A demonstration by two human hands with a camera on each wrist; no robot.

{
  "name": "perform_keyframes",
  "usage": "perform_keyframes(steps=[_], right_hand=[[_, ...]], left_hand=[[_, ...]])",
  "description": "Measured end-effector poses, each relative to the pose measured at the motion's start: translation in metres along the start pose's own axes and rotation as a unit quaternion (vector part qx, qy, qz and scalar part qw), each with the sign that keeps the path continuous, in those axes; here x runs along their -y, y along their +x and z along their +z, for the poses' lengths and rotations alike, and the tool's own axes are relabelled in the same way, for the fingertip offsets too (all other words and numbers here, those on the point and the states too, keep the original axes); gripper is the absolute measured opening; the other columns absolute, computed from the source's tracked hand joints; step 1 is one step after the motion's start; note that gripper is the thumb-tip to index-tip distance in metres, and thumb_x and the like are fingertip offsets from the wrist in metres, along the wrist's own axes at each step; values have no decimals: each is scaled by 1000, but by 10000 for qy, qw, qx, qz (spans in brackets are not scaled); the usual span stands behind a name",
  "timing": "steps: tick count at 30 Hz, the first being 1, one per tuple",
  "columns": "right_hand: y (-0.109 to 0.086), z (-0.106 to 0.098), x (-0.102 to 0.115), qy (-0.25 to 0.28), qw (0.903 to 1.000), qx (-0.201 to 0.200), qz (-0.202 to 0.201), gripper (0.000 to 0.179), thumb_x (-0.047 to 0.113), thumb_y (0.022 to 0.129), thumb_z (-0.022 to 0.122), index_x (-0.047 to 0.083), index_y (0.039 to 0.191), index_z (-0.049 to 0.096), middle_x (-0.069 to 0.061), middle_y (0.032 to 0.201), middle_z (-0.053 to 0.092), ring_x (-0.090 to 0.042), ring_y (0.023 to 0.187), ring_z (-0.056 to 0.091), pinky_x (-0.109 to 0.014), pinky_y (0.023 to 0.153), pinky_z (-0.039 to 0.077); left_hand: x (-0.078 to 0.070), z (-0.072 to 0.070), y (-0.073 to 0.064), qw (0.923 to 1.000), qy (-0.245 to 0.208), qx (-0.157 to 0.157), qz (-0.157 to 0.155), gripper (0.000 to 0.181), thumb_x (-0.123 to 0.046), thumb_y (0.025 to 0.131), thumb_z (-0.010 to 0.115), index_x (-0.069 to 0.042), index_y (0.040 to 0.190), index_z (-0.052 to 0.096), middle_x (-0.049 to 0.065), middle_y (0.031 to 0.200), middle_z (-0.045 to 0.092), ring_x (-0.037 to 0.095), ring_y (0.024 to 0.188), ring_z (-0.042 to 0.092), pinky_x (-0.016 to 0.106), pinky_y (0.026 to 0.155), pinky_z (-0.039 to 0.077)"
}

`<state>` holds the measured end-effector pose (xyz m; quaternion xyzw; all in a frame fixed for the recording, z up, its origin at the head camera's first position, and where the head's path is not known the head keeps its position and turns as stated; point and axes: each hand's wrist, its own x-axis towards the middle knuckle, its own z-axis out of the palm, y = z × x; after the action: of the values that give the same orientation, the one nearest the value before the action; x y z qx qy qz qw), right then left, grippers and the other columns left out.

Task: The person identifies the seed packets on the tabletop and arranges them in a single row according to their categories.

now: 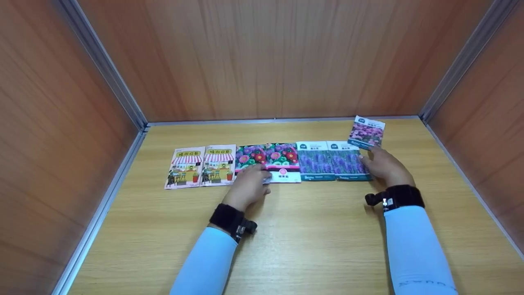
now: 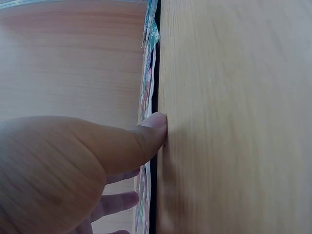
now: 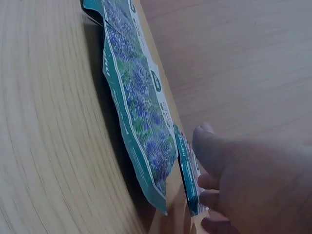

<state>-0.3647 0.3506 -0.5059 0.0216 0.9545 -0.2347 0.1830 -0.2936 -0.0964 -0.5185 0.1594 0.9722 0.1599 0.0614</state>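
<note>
In the head view my left hand (image 1: 249, 185) rests over the lower part of two dark packets with red and pink flowers (image 1: 282, 164). Its thumb (image 2: 151, 127) presses at their near edge in the left wrist view, other fingers stretched over them. My right hand (image 1: 387, 167) is at the right end of the row. Its fingers touch the lower edge of a pink-flower packet (image 1: 367, 132), which lies tilted behind the row. The right thumb (image 3: 207, 141) stands apart from the fingers, close to the purple-flower packets (image 1: 314, 162).
Two pink packets with striped awnings (image 1: 185, 168) form the row's left end. The row lies on a wooden table (image 1: 303, 237). Wood-grain panels (image 1: 278, 61) with metal edging stand at the back and both sides.
</note>
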Motion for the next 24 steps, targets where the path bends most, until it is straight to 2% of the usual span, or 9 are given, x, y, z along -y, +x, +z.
perform_keyframes(steps=[4, 10, 17, 24], right_hand=[[1, 0, -5, -90, 9998, 164, 82, 92, 60, 121, 38, -6, 178, 13, -37, 185, 6, -61, 172, 6, -75, 140, 11], [1, -1, -9, -266, 9996, 61, 17, 90, 57, 121, 39, -11, 176, 16, -42, 182, 11, -63, 170, 11, -76, 139, 14], [-7, -10, -21, -154, 9992, 138, 347, 96, 63, 120, 33, -1, 178, -9, -42, 182, 2, -65, 169, 5, -79, 138, 12], [-19, -18, -41, -206, 9991, 47, 367, 92, 62, 120, 35, 2, 180, -1, -45, 180, 3, -69, 167, 7, -82, 136, 15]], left_hand=[[1, 0, -1, 10000, -71, 55, -29, 50, -27, 104, 86, -16, 152, 74, 14, 173, 55, 41, 164, 47, 59, 140, 35], [0, -2, 0, 9999, -28, 84, -61, 50, -29, 104, 86, -17, 152, 74, 13, 172, 56, 38, 163, 49, 58, 139, 37], [0, -1, 0, 9999, 8, 102, -36, 50, -30, 105, 85, -17, 152, 74, 13, 173, 55, 38, 165, 47, 59, 139, 38], [1, -1, -2, 10000, 0, 40, -7, 51, -29, 105, 84, -16, 153, 73, 14, 173, 55, 40, 164, 48, 61, 139, 36]])
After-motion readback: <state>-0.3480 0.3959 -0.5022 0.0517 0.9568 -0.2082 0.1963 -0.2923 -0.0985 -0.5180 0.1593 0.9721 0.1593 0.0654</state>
